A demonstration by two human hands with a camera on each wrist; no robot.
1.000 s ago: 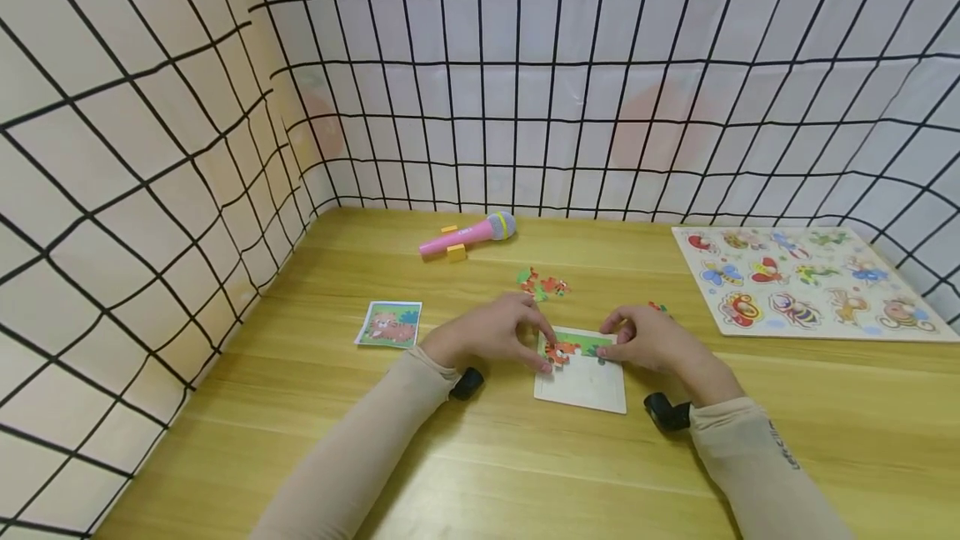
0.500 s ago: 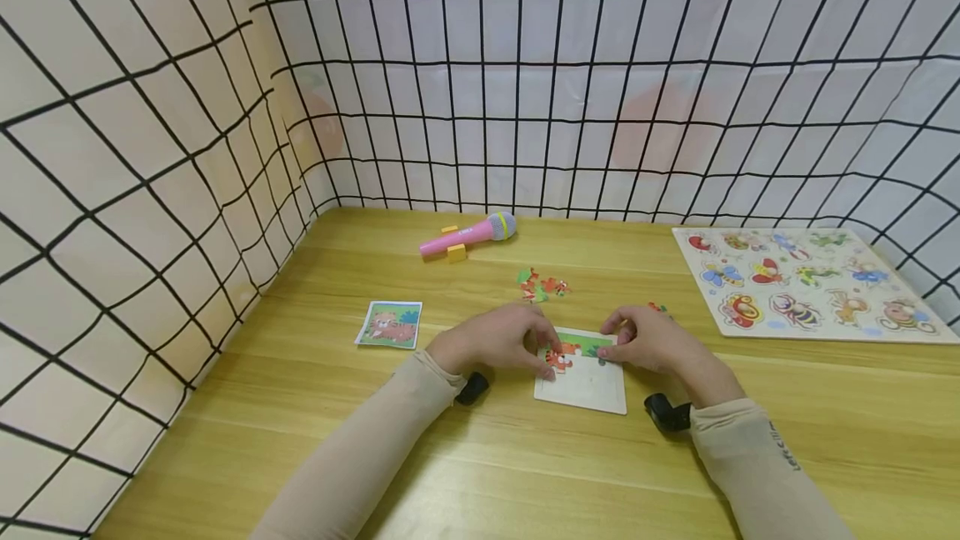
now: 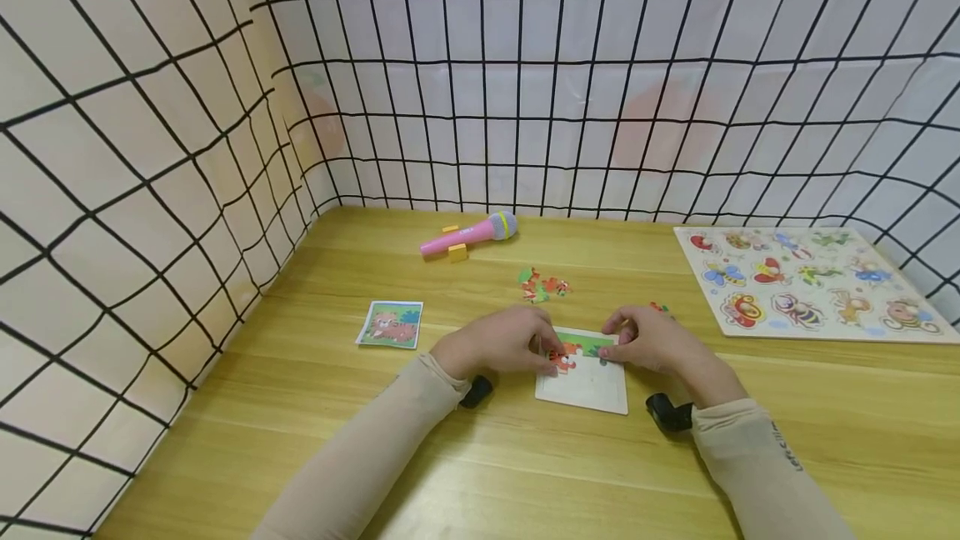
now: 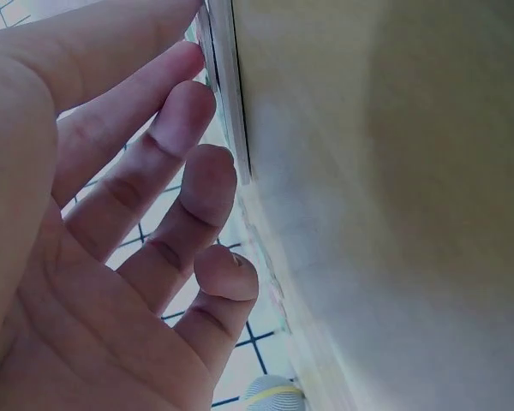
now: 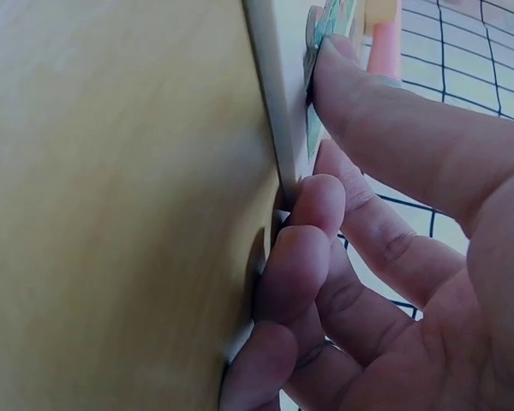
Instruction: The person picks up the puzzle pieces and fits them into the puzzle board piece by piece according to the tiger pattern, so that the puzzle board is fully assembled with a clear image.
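The left hand [image 3: 504, 342] pinched a piece [image 3: 567, 362]; the right hand [image 3: 654, 338] clamped the board [image 3: 583, 394], well in from the far edge of the surface [image 3: 570, 482]. Both looked light, stiff, best held by their edges.

A screened-off work area.
We see a wood-grain table [image 3: 585, 473] bounded by black grid panels [image 3: 483, 64], with pale sheeting [image 3: 500, 90] behind them.
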